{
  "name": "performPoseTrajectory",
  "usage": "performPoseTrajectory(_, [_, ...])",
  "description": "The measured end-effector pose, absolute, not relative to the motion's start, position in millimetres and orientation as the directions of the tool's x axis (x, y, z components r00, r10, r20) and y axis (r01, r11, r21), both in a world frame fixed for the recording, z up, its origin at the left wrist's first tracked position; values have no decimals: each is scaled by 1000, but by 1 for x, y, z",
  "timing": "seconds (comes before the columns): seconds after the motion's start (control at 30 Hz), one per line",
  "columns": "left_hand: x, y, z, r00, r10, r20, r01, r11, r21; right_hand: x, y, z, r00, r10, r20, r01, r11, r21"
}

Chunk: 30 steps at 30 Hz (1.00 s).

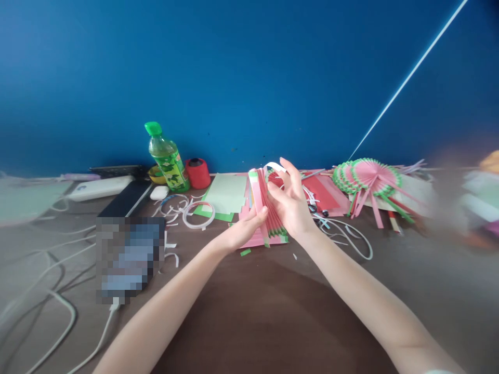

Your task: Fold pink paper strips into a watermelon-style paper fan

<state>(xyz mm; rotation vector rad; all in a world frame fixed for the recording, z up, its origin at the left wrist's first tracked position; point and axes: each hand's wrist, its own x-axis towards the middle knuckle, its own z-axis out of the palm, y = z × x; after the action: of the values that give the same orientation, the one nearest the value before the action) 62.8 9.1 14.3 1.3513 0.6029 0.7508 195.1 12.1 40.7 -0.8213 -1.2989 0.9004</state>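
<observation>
A pleated pink paper fan [268,213] with green edging is folded partway together above the table. My left hand [244,231] is closed on its left side, thumb lying across the folds. On the right, my right hand [294,205] has a thin curled white strip [275,167] pinched at its fingertips; the strip bends over toward the top of the fan. The lower fingers of this hand are close against the pleats, and whether they press on them I cannot tell. Pink paper sheets [255,242] lie under the fan.
Finished pink and green paper fans [376,176] lie to the right, near red paper [325,192]. To the left are a tape roll [198,215], light green sheets [226,192], a green-capped bottle [167,161], a red thread spool [198,174], a phone [132,254] and white cables [64,291].
</observation>
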Motion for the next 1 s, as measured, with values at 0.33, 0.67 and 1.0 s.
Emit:
performPoseTrajectory(0.33, [59,5,28,662,750,-23,32,3,999,188,2,49,-26,906,422,-211,407,-889])
performPoseTrajectory(0.67, [60,11,26,622,783,14,66,-71,995,186,-3,51,-112,883,455,-197,429,-881])
performPoseTrajectory(1.0, [52,16,38,602,788,130,35,-189,981,198,-2,60,-219,886,409,-91,399,-913])
